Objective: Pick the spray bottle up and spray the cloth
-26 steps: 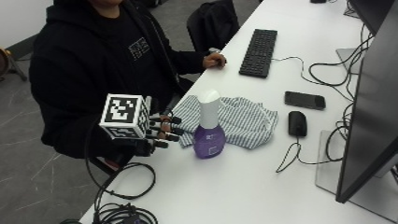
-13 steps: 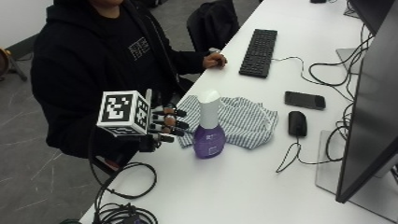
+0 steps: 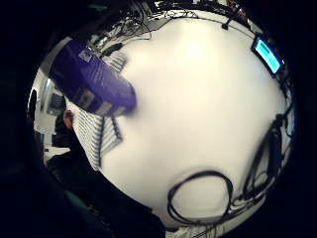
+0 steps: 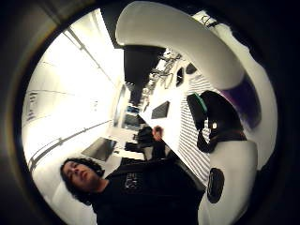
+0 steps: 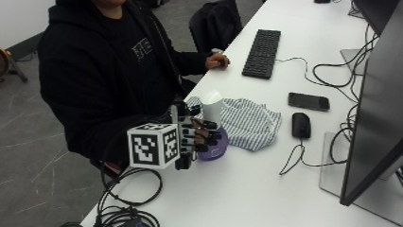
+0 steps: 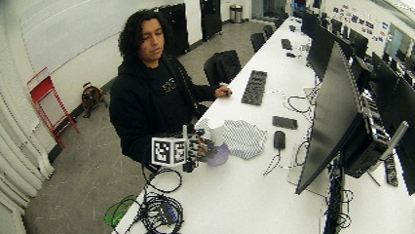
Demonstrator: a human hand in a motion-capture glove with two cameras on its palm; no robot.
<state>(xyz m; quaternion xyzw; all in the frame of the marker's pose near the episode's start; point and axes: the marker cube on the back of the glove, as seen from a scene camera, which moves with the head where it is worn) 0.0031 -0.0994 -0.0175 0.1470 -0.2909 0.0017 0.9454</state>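
Change: the gloved right hand [image 5: 195, 138], seen beside the spray bottle [image 5: 213, 124] in the two earlier outside pictures with a gap between them, is now seen against the bottle's purple lower body.
Fingers: the fingers [image 5: 211, 137] are curled round the purple body of the spray bottle; contact is judged made, though the far side of the grip is hidden.
Spray bottle: it stands upright on the surface [image 5: 252, 189], its base not yet seen lifted, with its white top above the hand.
Palm views: the purple body [image 3: 91, 84] and the white top [image 4: 187, 42] fill much of each view, so the bottle is close to the palm.
Cloth: the striped cloth [image 5: 252, 122] lies just behind and beside the spray bottle, touching or nearly touching it.
Other hand: the bare hand [image 5: 218, 60] rests at the surface edge, well away from the spray bottle, near the keyboard [image 5: 262, 46].
Meaning: the reach is judged finished; lifting and aiming the nozzle at the cloth remain.
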